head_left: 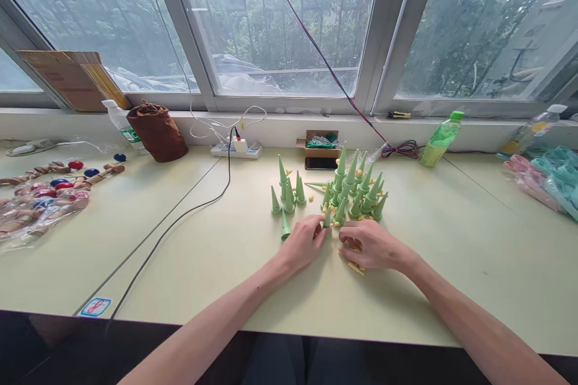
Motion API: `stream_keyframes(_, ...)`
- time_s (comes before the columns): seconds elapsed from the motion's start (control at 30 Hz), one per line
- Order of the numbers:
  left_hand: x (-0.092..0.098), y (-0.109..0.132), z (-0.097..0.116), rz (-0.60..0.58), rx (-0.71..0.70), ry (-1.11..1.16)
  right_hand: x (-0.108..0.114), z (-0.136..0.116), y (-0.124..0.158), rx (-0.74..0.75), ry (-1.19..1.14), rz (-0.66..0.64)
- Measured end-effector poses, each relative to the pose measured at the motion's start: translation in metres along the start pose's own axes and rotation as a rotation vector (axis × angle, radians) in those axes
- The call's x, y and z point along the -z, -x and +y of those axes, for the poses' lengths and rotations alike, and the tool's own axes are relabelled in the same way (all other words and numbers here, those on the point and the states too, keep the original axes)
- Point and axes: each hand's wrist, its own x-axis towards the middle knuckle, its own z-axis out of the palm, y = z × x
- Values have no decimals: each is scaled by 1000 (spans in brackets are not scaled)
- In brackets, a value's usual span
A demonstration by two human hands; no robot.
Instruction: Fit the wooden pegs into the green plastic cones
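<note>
A cluster of pale green plastic cones [350, 189] stands upright on the light table [217, 252], with small yellowish pieces [335, 222] scattered among them. A smaller group of cones [286, 195] stands to the left, and one cone [285, 227] lies tipped near my left hand. My left hand [307, 240] pinches the base of a green cone [327, 216] at the front of the cluster. My right hand [372, 246] rests on the table with fingers curled over several yellowish pieces [356, 266].
A black cable [180, 216] runs across the table to a power strip [237, 149]. A brown pouch [157, 131], a small cardboard box [321, 143], a green bottle [440, 139] line the back. Bagged wooden toys [40, 198] lie left, teal bagged items [548, 177] right.
</note>
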Motion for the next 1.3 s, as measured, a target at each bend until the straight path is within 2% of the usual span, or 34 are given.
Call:
stream_keyframes(0.17, 3, 2, 2, 16, 2, 26, 1, 0, 0, 13, -2, -27)
stream_keyframes(0.33, 6, 1, 6, 166, -44, 99, -3, 2, 0, 8, -21, -2)
stream_keyframes(0.43, 7, 0, 10, 264, -57, 163, -6, 2, -2, -12, -115, 95)
stream_keyframes(0.53, 8, -1, 12, 342, -52, 185, -6, -1, -4, -37, -268, 265)
stream_keyframes(0.63, 8, -1, 13, 361, -42, 186, -4, -5, -5, -66, -413, 408)
stream_keyframes(0.77, 8, -1, 14, 358, -40, 187, -2, -7, -7, -110, -522, 491)
stream_keyframes(1.03, 8, -1, 14, 363, -54, 194, -6, -2, -6, -238, -647, 470)
stream_keyframes(1.3, 9, -2, 12, 384, -60, 187, -9, 8, -6, -199, -206, 269)
